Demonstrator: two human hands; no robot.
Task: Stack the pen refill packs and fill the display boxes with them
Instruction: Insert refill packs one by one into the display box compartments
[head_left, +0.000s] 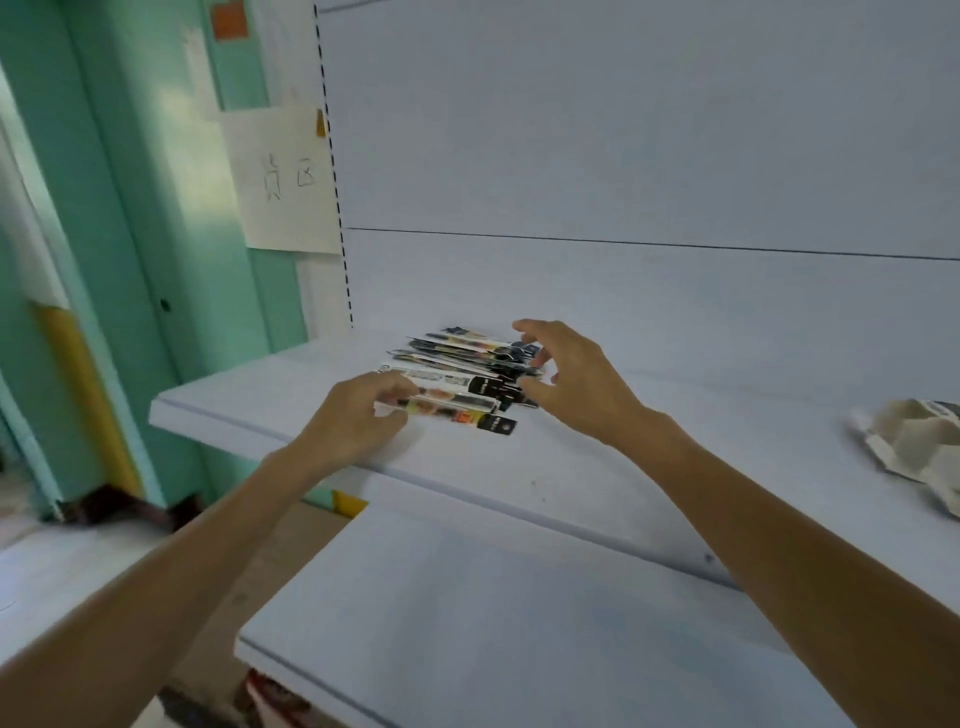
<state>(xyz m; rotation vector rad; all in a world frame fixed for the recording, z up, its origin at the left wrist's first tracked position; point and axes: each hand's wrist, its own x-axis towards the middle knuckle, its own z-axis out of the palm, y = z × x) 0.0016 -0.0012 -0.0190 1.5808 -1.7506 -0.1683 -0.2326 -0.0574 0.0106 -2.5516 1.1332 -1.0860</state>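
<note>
The packs (461, 375) lie in a loose, fanned pile on the upper shelf (685, 415), towards its left end, close to the back panel. The left hand (358, 415) curls its fingers and thumb round the left ends of the nearest packs. The right hand (571, 371) is spread, its fingertips at the packs' black right ends. A crumpled carton (917, 444) sits well apart on the right. A lower shelf (493, 623) juts out beneath. A sheet (283, 182) hangs on the wall.
</note>
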